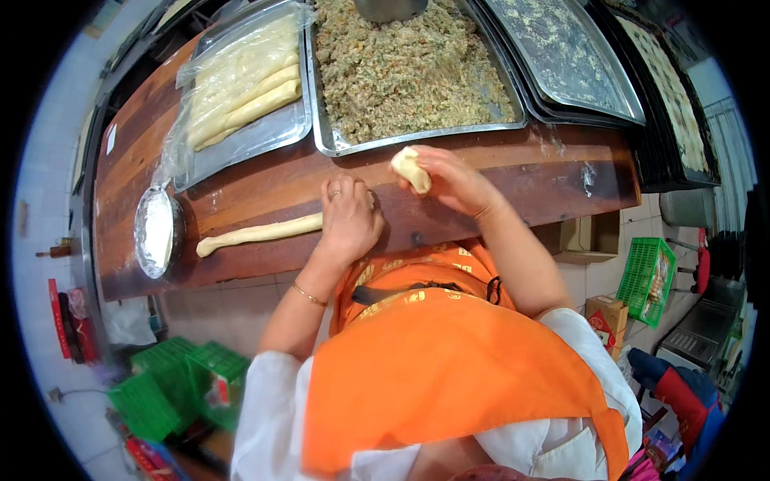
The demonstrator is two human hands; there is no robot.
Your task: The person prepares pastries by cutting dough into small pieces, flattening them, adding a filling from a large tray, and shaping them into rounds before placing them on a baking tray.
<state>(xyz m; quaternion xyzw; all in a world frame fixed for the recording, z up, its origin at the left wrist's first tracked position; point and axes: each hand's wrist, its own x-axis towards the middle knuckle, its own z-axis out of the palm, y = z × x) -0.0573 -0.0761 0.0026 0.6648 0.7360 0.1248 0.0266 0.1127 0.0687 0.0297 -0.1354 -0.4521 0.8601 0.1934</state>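
Observation:
A long rope of pale dough (261, 232) lies across the wooden table (513, 188) near its front edge. Its right end is under my left hand (350, 215), whose fingers are curled around it. Just above the table to the right, my right hand (451, 178) pinches a short piece of dough (412, 170), apart from the rope. Behind my hands stands a metal tray of chopped filling (405, 80), with a metal scoop (391, 8) at its far side. Thick dough rolls (249, 100) under plastic film lie on another tray at the back left.
A bowl of white flour (157, 232) stands at the table's left end. Stacked floury trays (565, 56) sit at the back right, beside a dark tray stack (662, 96). Green crates (180, 385) and a cardboard box (607, 321) stand on the floor.

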